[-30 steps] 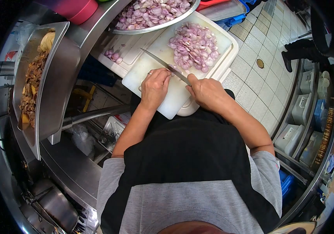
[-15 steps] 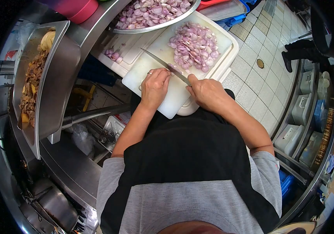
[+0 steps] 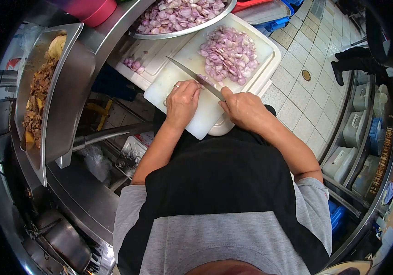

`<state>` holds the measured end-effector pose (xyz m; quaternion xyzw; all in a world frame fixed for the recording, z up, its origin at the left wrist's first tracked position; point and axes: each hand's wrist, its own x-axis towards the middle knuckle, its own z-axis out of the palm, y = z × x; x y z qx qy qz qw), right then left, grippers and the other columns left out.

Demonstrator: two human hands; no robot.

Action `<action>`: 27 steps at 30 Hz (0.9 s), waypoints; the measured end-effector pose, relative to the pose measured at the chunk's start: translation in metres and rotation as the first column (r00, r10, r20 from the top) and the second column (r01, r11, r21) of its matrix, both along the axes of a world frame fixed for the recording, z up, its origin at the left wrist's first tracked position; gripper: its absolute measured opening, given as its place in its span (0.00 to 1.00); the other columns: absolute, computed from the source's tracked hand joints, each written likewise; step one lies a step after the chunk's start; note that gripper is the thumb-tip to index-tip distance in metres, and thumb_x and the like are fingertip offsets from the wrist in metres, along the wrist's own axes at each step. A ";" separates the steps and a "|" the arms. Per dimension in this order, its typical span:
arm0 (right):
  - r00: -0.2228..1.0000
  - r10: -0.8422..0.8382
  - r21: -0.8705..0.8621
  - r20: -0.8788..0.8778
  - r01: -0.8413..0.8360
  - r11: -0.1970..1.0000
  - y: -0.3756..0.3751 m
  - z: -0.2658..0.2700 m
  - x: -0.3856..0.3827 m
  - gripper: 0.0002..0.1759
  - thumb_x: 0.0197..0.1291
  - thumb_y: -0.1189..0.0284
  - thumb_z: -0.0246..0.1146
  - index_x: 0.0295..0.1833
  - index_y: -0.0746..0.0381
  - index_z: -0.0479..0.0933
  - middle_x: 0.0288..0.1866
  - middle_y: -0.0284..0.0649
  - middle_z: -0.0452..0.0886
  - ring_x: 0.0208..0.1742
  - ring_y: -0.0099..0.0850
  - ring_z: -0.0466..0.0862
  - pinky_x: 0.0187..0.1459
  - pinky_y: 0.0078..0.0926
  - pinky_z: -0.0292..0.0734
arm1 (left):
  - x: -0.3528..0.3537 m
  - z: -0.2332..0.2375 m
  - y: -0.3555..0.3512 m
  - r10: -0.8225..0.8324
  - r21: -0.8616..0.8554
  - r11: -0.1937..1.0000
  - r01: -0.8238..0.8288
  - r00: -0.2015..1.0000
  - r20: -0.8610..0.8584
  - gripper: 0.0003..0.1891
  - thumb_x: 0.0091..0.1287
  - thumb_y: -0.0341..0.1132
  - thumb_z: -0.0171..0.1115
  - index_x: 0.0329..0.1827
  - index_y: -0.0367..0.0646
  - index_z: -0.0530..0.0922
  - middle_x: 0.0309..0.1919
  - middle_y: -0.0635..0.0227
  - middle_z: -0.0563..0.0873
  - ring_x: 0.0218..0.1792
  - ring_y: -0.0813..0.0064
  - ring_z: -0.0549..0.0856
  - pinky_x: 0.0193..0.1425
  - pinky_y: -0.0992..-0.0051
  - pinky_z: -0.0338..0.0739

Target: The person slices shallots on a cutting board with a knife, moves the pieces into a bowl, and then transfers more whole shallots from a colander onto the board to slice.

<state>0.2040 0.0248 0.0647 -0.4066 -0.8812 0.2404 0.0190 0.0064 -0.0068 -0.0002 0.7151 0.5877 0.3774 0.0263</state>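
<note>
My right hand [image 3: 246, 107] is closed round the handle of a kitchen knife [image 3: 188, 71], whose long blade points to the upper left over the white cutting board [image 3: 178, 112]. Beside the blade, my left hand [image 3: 183, 101] has its fingers curled and pressed down on a shallot, mostly hidden beneath the fingertips. A ring is on one finger. Beyond the knife lies a heap of sliced shallots [image 3: 230, 54] on the board's far half. A few whole peeled shallots [image 3: 134, 65] rest on the pale lid-like surface to the left.
A metal bowl of sliced shallots [image 3: 182, 16] stands at the far side. On the left is a deep steel pan [image 3: 70, 82] of cooked brown food. Tiled floor [image 3: 297, 82] and a shelf with white containers [image 3: 340, 162] lie to the right. A person's dark-clothed leg [image 3: 359, 59] shows there.
</note>
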 end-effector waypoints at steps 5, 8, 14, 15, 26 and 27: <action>1.000 0.000 -0.015 0.007 0.000 1.000 -0.004 0.001 0.003 0.15 0.69 0.64 0.58 0.44 0.66 0.66 0.23 0.56 0.80 0.29 0.58 0.83 0.32 0.55 0.76 | 0.000 -0.001 0.001 0.002 0.012 1.000 -0.002 1.000 -0.008 0.05 0.57 0.25 0.69 0.34 0.41 0.82 0.36 0.64 0.86 0.40 0.62 0.85 0.46 0.65 0.80; 0.999 -0.020 -0.012 -0.029 0.019 1.000 -0.003 -0.019 -0.004 0.15 0.69 0.65 0.58 0.44 0.66 0.66 0.24 0.56 0.81 0.29 0.57 0.83 0.32 0.55 0.76 | 0.000 -0.002 0.000 0.010 0.016 1.000 -0.010 1.000 -0.007 0.05 0.57 0.25 0.69 0.34 0.41 0.82 0.36 0.64 0.86 0.40 0.61 0.85 0.45 0.65 0.80; 0.998 -0.019 0.015 -0.054 0.020 1.000 0.008 -0.019 -0.009 0.15 0.69 0.64 0.58 0.44 0.66 0.66 0.25 0.56 0.81 0.30 0.57 0.83 0.33 0.55 0.77 | 0.000 0.000 0.001 0.014 -0.003 1.000 -0.014 1.000 -0.005 0.06 0.57 0.24 0.69 0.37 0.39 0.83 0.38 0.62 0.88 0.40 0.60 0.86 0.45 0.66 0.80; 1.000 -0.010 -0.014 -0.008 0.010 1.000 0.007 -0.008 -0.007 0.15 0.69 0.64 0.57 0.45 0.67 0.68 0.27 0.56 0.82 0.32 0.57 0.84 0.35 0.54 0.78 | -0.001 -0.001 0.000 0.010 -0.007 1.000 -0.010 1.000 -0.006 0.06 0.57 0.24 0.69 0.36 0.39 0.83 0.38 0.62 0.88 0.40 0.60 0.86 0.45 0.66 0.80; 1.000 0.000 -0.105 0.030 0.003 0.994 0.003 0.004 0.001 0.16 0.69 0.64 0.57 0.46 0.68 0.69 0.29 0.57 0.83 0.35 0.57 0.84 0.38 0.54 0.78 | 0.001 -0.003 0.000 0.005 0.010 1.000 -0.005 1.000 -0.010 0.06 0.56 0.24 0.68 0.35 0.40 0.81 0.37 0.64 0.86 0.41 0.61 0.85 0.46 0.65 0.80; 1.000 -0.001 -0.110 0.016 0.003 0.994 0.003 0.001 0.000 0.16 0.69 0.64 0.57 0.46 0.68 0.69 0.29 0.57 0.83 0.35 0.57 0.84 0.38 0.54 0.78 | 0.000 -0.003 0.000 0.003 0.013 1.000 -0.002 1.000 -0.013 0.06 0.56 0.24 0.68 0.35 0.40 0.81 0.37 0.64 0.86 0.41 0.61 0.85 0.46 0.65 0.80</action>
